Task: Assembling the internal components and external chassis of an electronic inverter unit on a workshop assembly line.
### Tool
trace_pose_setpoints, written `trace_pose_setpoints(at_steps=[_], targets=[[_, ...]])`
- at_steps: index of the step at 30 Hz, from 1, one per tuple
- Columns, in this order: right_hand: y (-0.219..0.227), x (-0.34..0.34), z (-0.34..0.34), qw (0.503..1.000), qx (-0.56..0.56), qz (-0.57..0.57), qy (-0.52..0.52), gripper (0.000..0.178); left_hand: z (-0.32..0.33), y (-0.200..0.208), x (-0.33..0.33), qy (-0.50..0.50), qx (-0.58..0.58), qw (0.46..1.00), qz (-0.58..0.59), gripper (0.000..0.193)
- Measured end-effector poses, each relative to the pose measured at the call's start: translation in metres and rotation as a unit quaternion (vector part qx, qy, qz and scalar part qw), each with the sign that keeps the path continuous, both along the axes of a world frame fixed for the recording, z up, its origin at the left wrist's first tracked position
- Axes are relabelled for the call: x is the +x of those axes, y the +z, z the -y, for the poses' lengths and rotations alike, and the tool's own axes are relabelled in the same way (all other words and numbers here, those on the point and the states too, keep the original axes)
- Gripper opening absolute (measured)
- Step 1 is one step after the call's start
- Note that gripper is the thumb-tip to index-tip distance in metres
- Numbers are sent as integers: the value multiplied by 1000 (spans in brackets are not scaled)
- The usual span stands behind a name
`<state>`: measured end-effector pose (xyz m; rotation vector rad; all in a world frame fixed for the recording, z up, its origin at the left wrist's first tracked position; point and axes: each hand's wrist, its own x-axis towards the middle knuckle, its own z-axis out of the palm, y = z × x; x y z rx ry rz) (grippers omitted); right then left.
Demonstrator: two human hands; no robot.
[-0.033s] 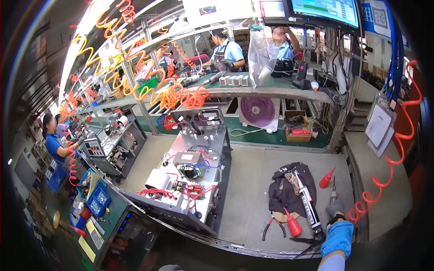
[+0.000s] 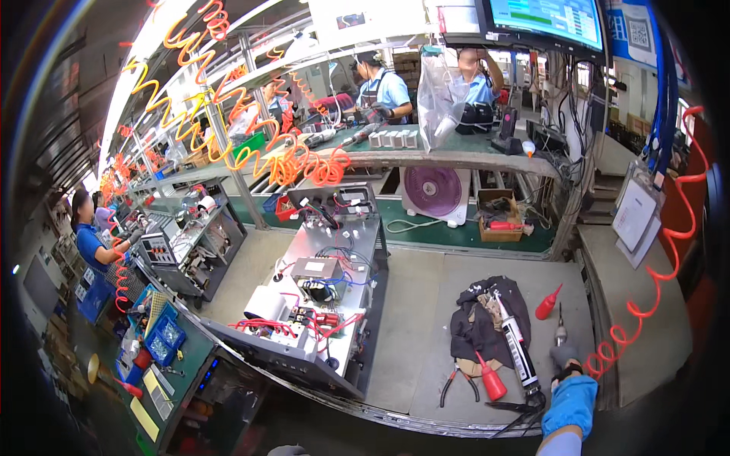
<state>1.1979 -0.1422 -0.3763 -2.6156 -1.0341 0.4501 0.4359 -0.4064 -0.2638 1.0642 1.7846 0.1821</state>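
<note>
At the lower right, my right hand point(image 2: 566, 362), in a dark grey glove below a blue sleeve cover, is closed round a pneumatic screwdriver point(image 2: 561, 333). Its thin bit points away from me over the grey bench top. Left of this hand lies a sealant gun point(image 2: 520, 354) with a white and black tube, its front end on a dark cloth point(image 2: 473, 323). A red squeeze bottle point(image 2: 493, 382) and pliers point(image 2: 461, 385) lie nearby, and another red bottle point(image 2: 547, 302) is farther off. A grey shape at the bottom edge may be my left hand point(image 2: 287, 451); its fingers are hidden.
An opened machine chassis point(image 2: 319, 285) with wiring stands mid-bench. An orange coiled hose point(image 2: 635, 311) hangs at the right. A green side table point(image 2: 199, 346) holds blue bins point(image 2: 166, 340). Behind are a shelf point(image 2: 456, 156), a purple-and-white fan-like unit point(image 2: 435, 194), and co-workers point(image 2: 388, 87).
My right hand and the screwdriver have shifted very slightly. The things on the bench keep their places.
</note>
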Motion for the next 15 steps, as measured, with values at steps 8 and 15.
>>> trace_pose_setpoints(at_steps=[8,15], targets=[[168,-147,170,790,255,-544,-123,34,-59,0,87,-327,120,936,41,42],[193,-340,251,691,248,-679,-2,42,-70,34,205,-394,66,849,345,49]])
